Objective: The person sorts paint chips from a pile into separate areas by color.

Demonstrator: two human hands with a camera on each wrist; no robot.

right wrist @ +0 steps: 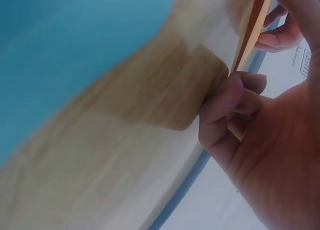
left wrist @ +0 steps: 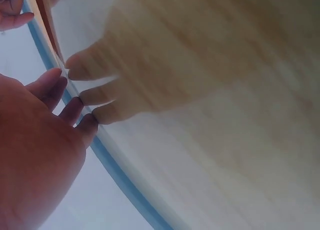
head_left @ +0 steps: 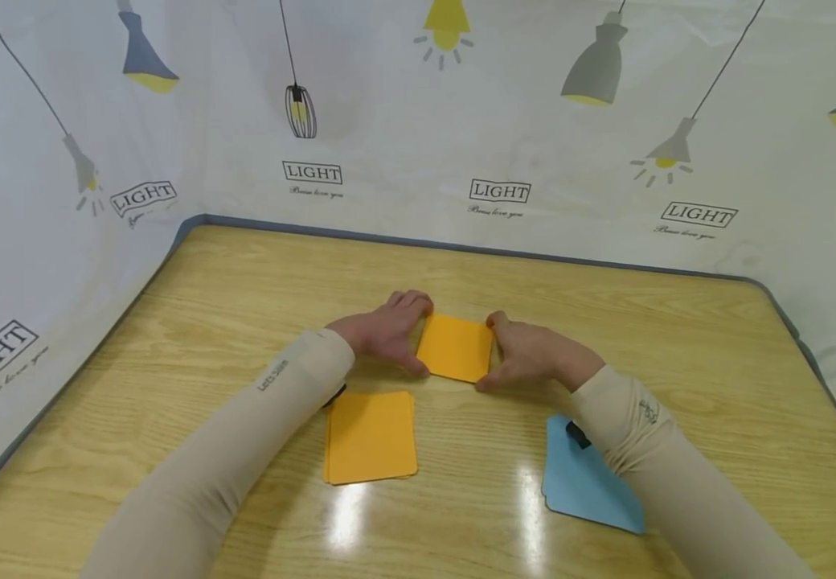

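An orange square card (head_left: 456, 348) lies on the table between my two hands. On its left side, my left hand (head_left: 392, 330) holds the edge, with fingers at the far corner and thumb at the near one. My right hand (head_left: 534, 350) grips the opposite edge the same way. In the left wrist view, fingertips of the left hand (left wrist: 45, 135) rest on the glossy tabletop beside the card's thin edge (left wrist: 45, 25). Curled fingers of the right hand (right wrist: 275, 125) sit against the card's edge (right wrist: 252, 32) in the right wrist view.
Nearer to me on the left is a slightly uneven pile of orange square cards (head_left: 371, 438). Blue cards (head_left: 584, 482) lie at the right, partly under my right forearm. The wooden table (head_left: 476, 498) has a blue-grey rim, and a lamp-print sheet (head_left: 403, 121) stands behind it.
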